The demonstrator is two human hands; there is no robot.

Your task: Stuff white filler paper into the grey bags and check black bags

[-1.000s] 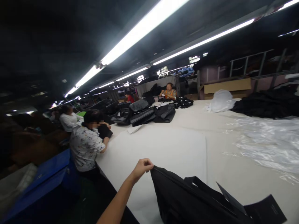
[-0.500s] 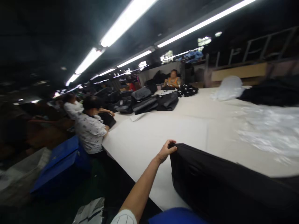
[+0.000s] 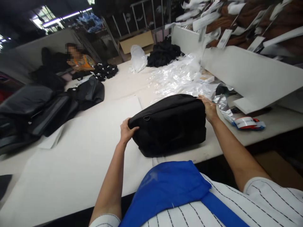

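A black fabric bag (image 3: pixel 171 127) stands on the white table (image 3: pixel 87 138) in front of my blue apron. My left hand (image 3: pixel 127 129) grips its upper left corner, thumb on the near side, close to a small metal ring. At the upper right corner, my right hand (image 3: pixel 207 107) is closed on the bag, its fingers partly behind the edge. Clear plastic bags (image 3: pixel 177 75) lie just beyond it.
Dark bags (image 3: pixel 26 104) are piled at the left. A person in orange (image 3: pixel 82 63) sits at the far side. White boards (image 3: pixel 251 72) stand at the right, near a tape roll (image 3: pixel 246 123). Black cloth (image 3: pixel 164 52) lies at the back.
The view has swung to the right. The black bag now appears whole and nearer the middle, and my right hand has come into view on it. My left hand still holds its corner.
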